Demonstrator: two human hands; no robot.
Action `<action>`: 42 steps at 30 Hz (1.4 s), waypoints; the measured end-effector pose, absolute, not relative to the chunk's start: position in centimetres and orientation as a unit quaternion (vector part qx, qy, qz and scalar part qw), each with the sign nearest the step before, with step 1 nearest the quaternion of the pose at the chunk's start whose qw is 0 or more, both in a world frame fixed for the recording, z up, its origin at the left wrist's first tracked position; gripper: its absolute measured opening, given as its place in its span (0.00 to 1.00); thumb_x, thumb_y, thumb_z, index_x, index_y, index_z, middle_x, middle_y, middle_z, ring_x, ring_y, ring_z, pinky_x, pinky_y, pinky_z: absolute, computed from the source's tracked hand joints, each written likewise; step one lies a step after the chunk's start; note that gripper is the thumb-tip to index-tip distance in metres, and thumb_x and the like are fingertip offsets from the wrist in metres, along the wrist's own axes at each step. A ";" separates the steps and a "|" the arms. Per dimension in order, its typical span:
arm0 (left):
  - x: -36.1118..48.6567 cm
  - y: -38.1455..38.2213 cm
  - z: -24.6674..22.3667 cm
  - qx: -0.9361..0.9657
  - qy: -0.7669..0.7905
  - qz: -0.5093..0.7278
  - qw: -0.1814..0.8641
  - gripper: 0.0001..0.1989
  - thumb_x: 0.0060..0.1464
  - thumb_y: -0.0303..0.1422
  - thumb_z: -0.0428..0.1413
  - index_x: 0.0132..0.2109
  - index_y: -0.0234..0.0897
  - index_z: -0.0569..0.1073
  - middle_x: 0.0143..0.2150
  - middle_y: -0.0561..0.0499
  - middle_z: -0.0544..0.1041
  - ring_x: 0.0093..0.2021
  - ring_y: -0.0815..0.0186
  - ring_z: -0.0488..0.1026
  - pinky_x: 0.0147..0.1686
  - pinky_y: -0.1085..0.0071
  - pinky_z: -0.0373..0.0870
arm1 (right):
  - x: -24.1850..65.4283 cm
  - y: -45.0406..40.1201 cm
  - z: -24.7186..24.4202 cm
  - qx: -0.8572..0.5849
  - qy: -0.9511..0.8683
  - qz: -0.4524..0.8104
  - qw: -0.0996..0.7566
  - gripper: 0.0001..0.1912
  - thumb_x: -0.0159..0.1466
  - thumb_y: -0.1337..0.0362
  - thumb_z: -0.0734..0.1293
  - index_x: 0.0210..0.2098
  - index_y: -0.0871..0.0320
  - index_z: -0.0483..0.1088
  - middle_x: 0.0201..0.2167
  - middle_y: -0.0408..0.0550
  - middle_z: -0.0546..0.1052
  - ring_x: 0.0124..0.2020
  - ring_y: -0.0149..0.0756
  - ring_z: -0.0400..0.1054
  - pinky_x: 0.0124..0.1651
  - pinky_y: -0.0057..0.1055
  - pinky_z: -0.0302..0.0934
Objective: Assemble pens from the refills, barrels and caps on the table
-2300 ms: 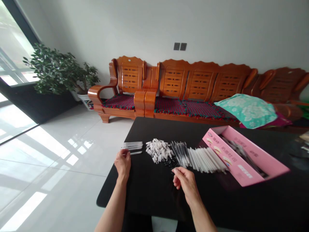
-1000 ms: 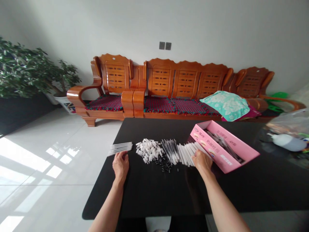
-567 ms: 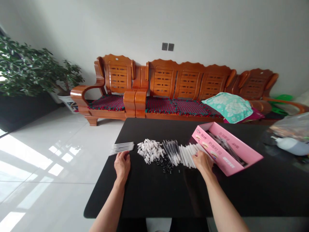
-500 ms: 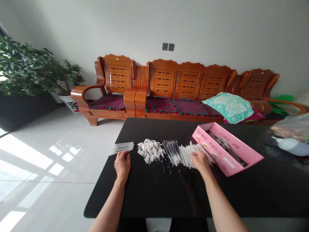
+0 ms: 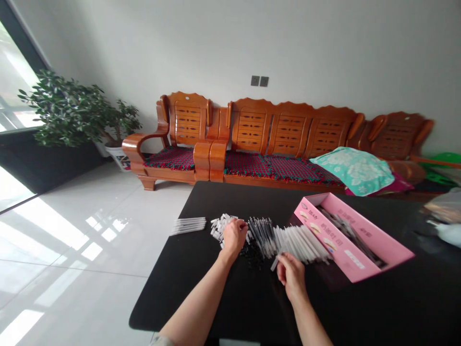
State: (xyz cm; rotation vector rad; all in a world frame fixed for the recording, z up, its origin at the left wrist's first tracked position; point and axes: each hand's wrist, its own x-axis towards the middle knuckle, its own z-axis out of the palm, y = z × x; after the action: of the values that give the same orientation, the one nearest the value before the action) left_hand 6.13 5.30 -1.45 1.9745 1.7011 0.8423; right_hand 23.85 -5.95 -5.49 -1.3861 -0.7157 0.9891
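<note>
1. Fingers of my right hand [image 5: 292, 275] are closed on one end of a translucent white plastic tube [image 5: 274, 264], which slants down to the left, clear of my palm.
2. Just beyond that hand, a row of long, translucent white tubes [image 5: 304, 242] lies side by side on the glossy black worktop [image 5: 252, 307].
3. My left hand [image 5: 235, 239] is over a heap of short white cylindrical pieces [image 5: 217, 227], its fingers bent; I cannot tell whether they grip anything.
4. Between my hands lie a fan of slender black-and-white sticks [image 5: 261, 233] and, nearer me, a scatter of tiny black pieces [image 5: 254, 253].
5. Left of the heap, several slim whitish rods [image 5: 190, 224] lie nearly parallel near the edge.
6. At the right, an open pink cardboard box [image 5: 328, 233] holds dark, thin pieces [image 5: 347, 230].
</note>
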 end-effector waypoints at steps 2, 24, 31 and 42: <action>8.1 6.2 -1.5 0.729 0.616 0.233 0.185 0.11 0.59 0.33 0.52 0.40 0.39 0.79 0.42 0.45 0.78 0.40 0.62 0.76 0.36 0.70 0.66 | 23.9 -6.0 -5.5 -0.599 -0.316 0.430 0.597 0.17 0.55 0.55 0.69 0.19 0.56 0.62 0.08 0.36 0.60 0.10 0.23 0.49 0.13 0.22 0.38; 11.9 8.0 -1.5 0.721 0.654 0.122 0.195 0.13 0.51 0.28 0.54 0.41 0.29 0.81 0.42 0.33 0.80 0.46 0.49 0.78 0.45 0.61 0.73 | 24.1 -5.8 -6.6 -0.603 -0.326 0.424 0.592 0.18 0.54 0.51 0.70 0.22 0.58 0.65 0.09 0.36 0.63 0.09 0.23 0.51 0.11 0.19 0.41; 11.8 7.9 -1.0 0.688 0.663 0.185 0.229 0.11 0.48 0.26 0.55 0.37 0.27 0.81 0.39 0.29 0.80 0.44 0.45 0.78 0.43 0.58 0.72 | 24.4 -5.7 -7.0 -0.591 -0.325 0.434 0.597 0.17 0.55 0.52 0.71 0.22 0.58 0.66 0.09 0.37 0.63 0.09 0.24 0.53 0.11 0.19 0.42; 5.7 4.3 -0.2 0.625 0.455 0.377 0.509 0.12 0.60 0.40 0.49 0.35 0.36 0.69 0.24 0.51 0.77 0.15 0.72 0.66 0.17 0.77 0.58 | 24.6 -5.0 -4.2 -0.487 -0.261 0.482 0.680 0.13 0.49 0.58 0.75 0.23 0.60 0.71 0.16 0.44 0.73 0.16 0.29 0.65 0.16 0.23 0.57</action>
State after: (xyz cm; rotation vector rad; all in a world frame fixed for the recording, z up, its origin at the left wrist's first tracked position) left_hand 5.70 4.35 -0.21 1.5068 1.0973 0.9088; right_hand 24.62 -4.96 -4.17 -1.0922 -0.5869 1.0815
